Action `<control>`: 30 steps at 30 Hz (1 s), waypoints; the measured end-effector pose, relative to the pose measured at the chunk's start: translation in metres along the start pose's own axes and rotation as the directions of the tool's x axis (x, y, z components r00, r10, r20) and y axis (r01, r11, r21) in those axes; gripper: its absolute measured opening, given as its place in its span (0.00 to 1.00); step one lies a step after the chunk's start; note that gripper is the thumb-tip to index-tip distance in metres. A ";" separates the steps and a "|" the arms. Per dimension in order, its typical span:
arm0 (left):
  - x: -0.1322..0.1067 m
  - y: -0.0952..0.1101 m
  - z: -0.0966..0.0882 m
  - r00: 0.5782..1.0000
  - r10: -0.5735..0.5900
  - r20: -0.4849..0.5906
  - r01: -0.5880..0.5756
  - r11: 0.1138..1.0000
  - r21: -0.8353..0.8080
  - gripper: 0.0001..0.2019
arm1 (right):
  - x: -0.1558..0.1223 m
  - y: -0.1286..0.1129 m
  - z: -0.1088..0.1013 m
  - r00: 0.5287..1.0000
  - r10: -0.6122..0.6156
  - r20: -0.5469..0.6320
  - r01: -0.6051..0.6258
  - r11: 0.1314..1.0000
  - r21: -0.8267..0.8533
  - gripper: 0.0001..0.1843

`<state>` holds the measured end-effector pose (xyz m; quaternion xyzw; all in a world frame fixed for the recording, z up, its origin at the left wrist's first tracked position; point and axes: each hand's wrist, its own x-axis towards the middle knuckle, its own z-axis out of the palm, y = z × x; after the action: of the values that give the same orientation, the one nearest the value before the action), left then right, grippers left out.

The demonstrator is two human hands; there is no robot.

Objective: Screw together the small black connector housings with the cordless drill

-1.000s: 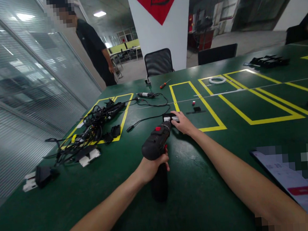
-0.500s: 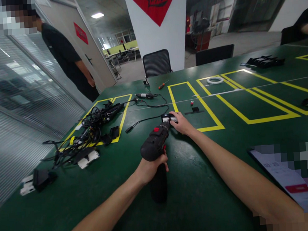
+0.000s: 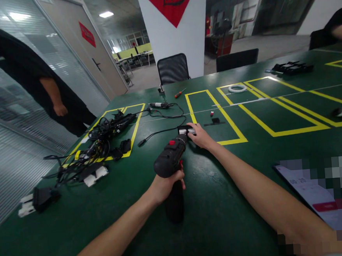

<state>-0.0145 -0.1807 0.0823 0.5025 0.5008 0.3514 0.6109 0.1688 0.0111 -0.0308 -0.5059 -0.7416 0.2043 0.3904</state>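
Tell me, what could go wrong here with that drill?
The drill in the left hand points at a small black-and-silver part, and the right hand grips that part close to the drill's front end, so a slip might hurt that hand. Only the right hand seems to hold the part, so it could twist. A loose black cable lies nearby and might get snagged.

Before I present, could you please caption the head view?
Left hand grips a drill; right hand holds a small part.
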 end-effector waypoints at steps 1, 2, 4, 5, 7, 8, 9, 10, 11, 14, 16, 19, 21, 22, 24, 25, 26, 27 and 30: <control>0.000 0.000 0.000 1.000 -0.002 0.001 0.002 1.000 0.001 0.12 | 0.000 0.001 0.000 1.000 0.002 0.003 -0.002 1.000 0.001 0.27; 0.000 0.000 -0.001 1.000 -0.004 0.001 0.004 1.000 0.001 0.12 | 0.001 0.001 0.000 1.000 0.004 0.006 -0.004 1.000 0.002 0.27; 0.000 0.001 -0.001 1.000 -0.011 0.001 0.011 1.000 0.003 0.12 | 0.001 0.002 0.000 1.000 0.007 0.012 -0.008 1.000 0.005 0.27; 0.000 0.001 0.000 1.000 -0.014 -0.001 0.014 1.000 0.005 0.12 | 0.001 0.002 0.000 1.000 0.008 0.015 -0.009 1.000 0.008 0.27; 0.000 0.002 0.000 1.000 -0.015 -0.003 0.015 1.000 0.007 0.11 | 0.002 0.002 0.000 1.000 0.009 0.021 -0.010 1.000 0.012 0.27; 0.000 0.002 0.000 1.000 -0.014 -0.004 0.014 1.000 0.006 0.11 | 0.002 0.002 -0.001 1.000 0.010 0.024 -0.010 1.000 0.014 0.27; -0.001 0.002 0.001 1.000 -0.014 -0.002 0.014 1.000 0.006 0.11 | 0.002 0.002 -0.001 1.000 0.011 0.027 -0.012 1.000 0.016 0.27; -0.001 0.002 0.001 1.000 -0.013 0.001 0.013 1.000 0.008 0.11 | 0.002 0.001 -0.001 0.999 0.013 0.030 -0.013 1.000 0.016 0.27; 0.000 0.002 0.000 1.000 -0.014 0.005 0.014 1.000 0.012 0.11 | 0.001 0.001 -0.002 0.999 0.014 0.034 -0.015 1.000 0.017 0.27; 0.000 0.002 -0.001 1.000 -0.022 0.016 0.021 0.999 0.029 0.10 | 0.001 0.000 -0.002 0.999 0.019 0.044 -0.019 1.000 0.017 0.28; 0.000 0.001 -0.001 1.000 -0.026 0.014 0.025 0.999 0.025 0.10 | 0.001 -0.001 -0.002 0.999 0.021 0.047 -0.022 1.000 0.016 0.28; 0.000 0.002 -0.001 1.000 -0.025 0.004 0.025 1.000 0.001 0.11 | 0.001 -0.001 -0.002 0.999 0.021 0.049 -0.022 1.000 0.012 0.28; -0.001 0.002 0.000 1.000 -0.025 -0.001 0.025 1.000 -0.010 0.12 | 0.001 -0.001 -0.002 0.999 0.020 0.047 -0.021 1.000 0.010 0.28; -0.001 0.002 0.000 1.000 -0.027 -0.003 0.027 1.000 -0.012 0.12 | 0.001 -0.001 -0.001 0.999 0.019 0.045 -0.020 1.000 0.009 0.28; -0.001 0.002 0.000 1.000 -0.028 -0.006 0.027 1.000 -0.014 0.13 | 0.001 0.000 0.000 0.999 0.016 0.042 -0.016 1.000 0.009 0.28; -0.002 0.002 0.000 1.000 -0.025 -0.006 0.025 1.000 -0.013 0.13 | 0.001 0.000 0.000 0.999 0.013 0.041 -0.014 1.000 0.009 0.28; -0.001 0.002 0.000 1.000 -0.021 -0.006 0.021 1.000 -0.013 0.13 | 0.001 0.001 0.000 0.999 0.011 0.040 -0.011 1.000 0.010 0.28; -0.001 0.002 0.000 1.000 -0.017 -0.004 0.017 1.000 -0.015 0.13 | 0.001 0.001 0.000 0.999 0.009 0.039 -0.009 1.000 0.010 0.28; -0.001 0.002 -0.001 1.000 -0.016 -0.004 0.015 1.000 -0.024 0.13 | 0.001 0.001 0.001 0.999 0.007 0.037 -0.008 1.000 0.006 0.28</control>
<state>-0.0158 -0.1807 0.0840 0.4905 0.5017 0.3537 0.6185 0.1690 0.0126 -0.0317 -0.5036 -0.7461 0.2174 0.3775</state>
